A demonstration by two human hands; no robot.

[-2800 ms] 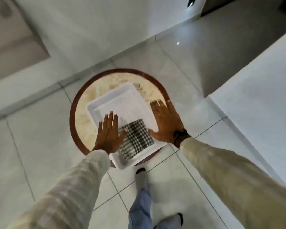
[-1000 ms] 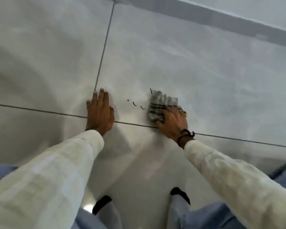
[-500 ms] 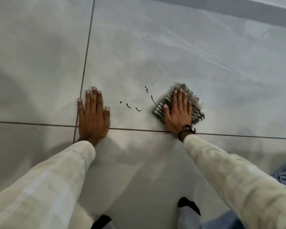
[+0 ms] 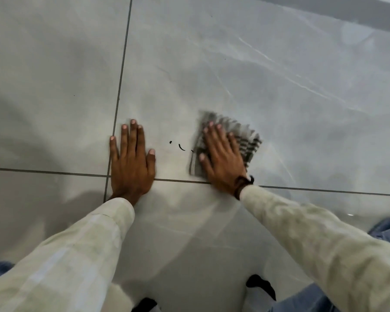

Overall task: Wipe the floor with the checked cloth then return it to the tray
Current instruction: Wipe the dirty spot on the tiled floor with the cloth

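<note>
While the right hand (image 4: 223, 158) presses the cloth (image 4: 245, 143) flat on the floor (image 4: 212, 64), wiping is under way; return to tray not yet done.

Right-hand fingers (image 4: 214, 136) lie spread and flat on top of the checked cloth, pinning it under the palm rather than gripping it; cloth edges are blurred, so it is judged to be in motion. A few small dark marks (image 4: 181, 147) sit on the tile just off the thumb side of that hand, touching the cloth's near edge at one end, between the two hands. Left hand (image 4: 131, 163) rests open on bare tile, fingers extended and close together, holding nothing, apparently as a brace. Marks remain, so wiping is judged partly done. Tray not in view.
</note>
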